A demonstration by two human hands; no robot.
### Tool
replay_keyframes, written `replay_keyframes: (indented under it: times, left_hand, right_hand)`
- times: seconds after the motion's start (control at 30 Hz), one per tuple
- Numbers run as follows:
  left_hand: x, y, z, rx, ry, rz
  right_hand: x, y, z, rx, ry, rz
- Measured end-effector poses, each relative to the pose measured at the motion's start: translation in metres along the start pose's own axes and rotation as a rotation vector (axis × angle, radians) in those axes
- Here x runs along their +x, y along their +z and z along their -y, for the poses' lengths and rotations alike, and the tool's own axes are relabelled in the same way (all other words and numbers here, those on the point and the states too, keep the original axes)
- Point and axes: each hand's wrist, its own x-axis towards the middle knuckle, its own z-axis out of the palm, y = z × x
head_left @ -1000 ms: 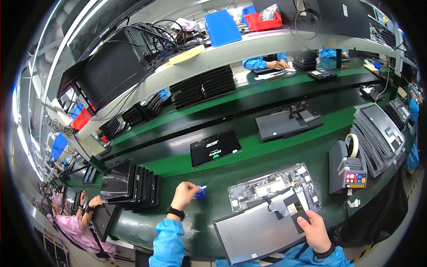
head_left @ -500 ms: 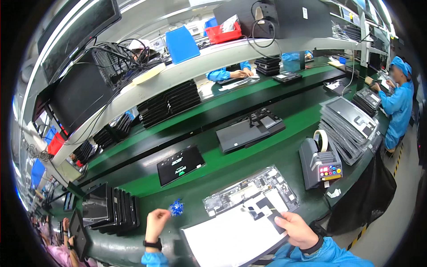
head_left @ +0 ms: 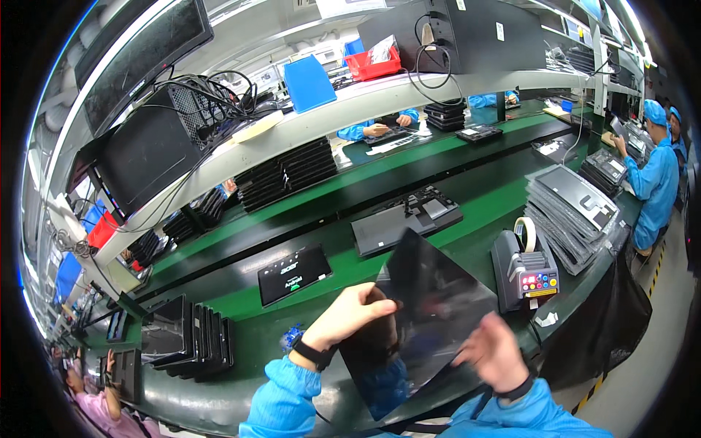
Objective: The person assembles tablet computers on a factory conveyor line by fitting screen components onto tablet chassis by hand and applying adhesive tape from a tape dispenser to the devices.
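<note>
A glossy black display panel (head_left: 431, 321) stands tilted in front of me, its dark face showing reflections. My left hand (head_left: 355, 314) is closed on its left edge, thumb across the front. Beside the right edge is my right hand (head_left: 498, 354), blurred by motion, with its fingers stretched and apart; whether the fingertips touch the panel I cannot tell. The panel covers the spot where a laptop's inner board lay. A blue bundle of small parts (head_left: 292, 337) lies left of my left wrist.
Beyond the panel are a lit tablet-like screen (head_left: 294, 275) and a black laptop base (head_left: 405, 223). On the right stand a tape dispenser (head_left: 523, 274) and a stack of bagged panels (head_left: 573, 212). Dark panels (head_left: 193, 339) stand at left. A co-worker (head_left: 653, 175) works at far right.
The display panel has turned over, from its white back to its glossy black face, and lifted. My left hand has moved right and taken its edge; my right hand has let go.
</note>
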Motion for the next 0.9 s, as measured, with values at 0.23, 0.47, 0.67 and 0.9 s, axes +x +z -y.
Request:
replay_keyframes:
  times: [0.23, 0.47, 0.67, 0.9]
  left_hand:
    - [0.012, 0.026, 0.021, 0.610, 0.172, -0.219]
    - [-0.067, -0.015, 0.082, 0.486, -0.173, -0.508]
    - [-0.089, 0.032, 0.105, -0.095, -0.276, -0.532]
    - [-0.081, 0.034, 0.105, 0.153, -0.265, -0.615]
  right_hand:
    - [0.018, -0.004, 0.036, -0.712, -0.156, -0.096]
    - [0.032, -0.018, 0.002, -1.247, -0.438, -0.412]
    - [0.040, -0.012, 0.006, -1.308, -0.427, -0.413]
    - [0.041, -0.016, 0.005, -1.311, -0.415, -0.454]
